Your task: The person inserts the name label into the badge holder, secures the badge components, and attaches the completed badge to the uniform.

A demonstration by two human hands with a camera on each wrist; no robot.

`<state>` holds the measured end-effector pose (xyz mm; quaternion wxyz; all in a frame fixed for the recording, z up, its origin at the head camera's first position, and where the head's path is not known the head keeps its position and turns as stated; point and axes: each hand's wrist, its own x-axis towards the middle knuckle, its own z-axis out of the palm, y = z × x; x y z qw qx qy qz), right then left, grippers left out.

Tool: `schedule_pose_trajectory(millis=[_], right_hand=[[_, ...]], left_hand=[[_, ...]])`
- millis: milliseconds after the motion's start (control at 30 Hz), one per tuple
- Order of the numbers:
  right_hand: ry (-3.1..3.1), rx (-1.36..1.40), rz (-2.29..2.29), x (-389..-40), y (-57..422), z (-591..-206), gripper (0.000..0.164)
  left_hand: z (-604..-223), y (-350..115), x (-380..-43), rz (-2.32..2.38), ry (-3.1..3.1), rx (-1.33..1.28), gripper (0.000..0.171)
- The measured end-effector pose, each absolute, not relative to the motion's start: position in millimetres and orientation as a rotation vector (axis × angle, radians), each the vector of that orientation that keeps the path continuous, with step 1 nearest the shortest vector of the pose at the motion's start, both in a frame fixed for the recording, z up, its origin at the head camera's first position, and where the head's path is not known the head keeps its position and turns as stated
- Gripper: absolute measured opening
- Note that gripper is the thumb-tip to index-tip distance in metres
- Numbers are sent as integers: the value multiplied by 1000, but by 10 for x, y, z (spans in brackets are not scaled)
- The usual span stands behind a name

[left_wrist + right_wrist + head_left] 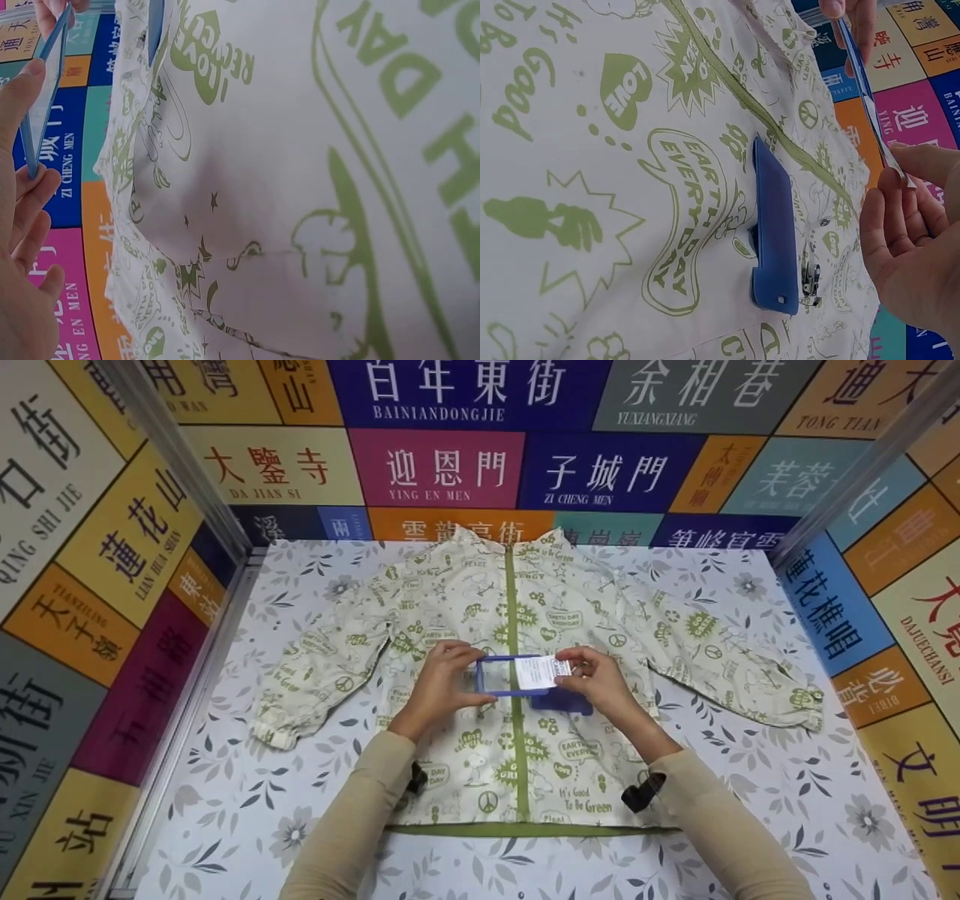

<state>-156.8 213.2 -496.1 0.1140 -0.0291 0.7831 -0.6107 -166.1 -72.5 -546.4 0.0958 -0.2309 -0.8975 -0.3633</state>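
My left hand point(442, 686) grips the left end of a blue-rimmed clear badge holder frame point(496, 659), thumb below and fingers above. In the left wrist view, the frame point(52, 71) is seen almost edge-on. My right hand point(600, 682) pinches a white printed card point(534, 673) at its right end. The card overlaps the frame's right half; whether it sits inside cannot be told. Below them, a blue badge holder cover point(774, 225) with a small slot lies on the printed jacket point(442, 592). A metal clip point(810, 281) lies beside that cover.
The jacket is spread flat, sleeves out, green zip point(513, 622) closed down its front. Beneath it is a table point(217, 802) with a leaf-patterned cover. Colourful sign-printed walls point(442, 469) enclose the back and both sides.
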Motion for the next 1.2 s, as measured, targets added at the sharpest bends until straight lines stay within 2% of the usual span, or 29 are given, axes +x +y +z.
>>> schedule_pose_trajectory(millis=[333, 567, 1200], right_hand=[[2266, -75, -1824, -1561, 2077, -4985, 41], [2252, -98, -1876, -1648, 2092, -5286, 42], [2323, -60, -1846, -1634, 1972, -5323, 40]], left_hand=[[-5457, -705, -1666, -1014, -2655, -686, 75], [-5443, -674, -1658, -1042, -2672, -659, 76], [-5439, -629, -1652, -1078, -2637, -661, 74]])
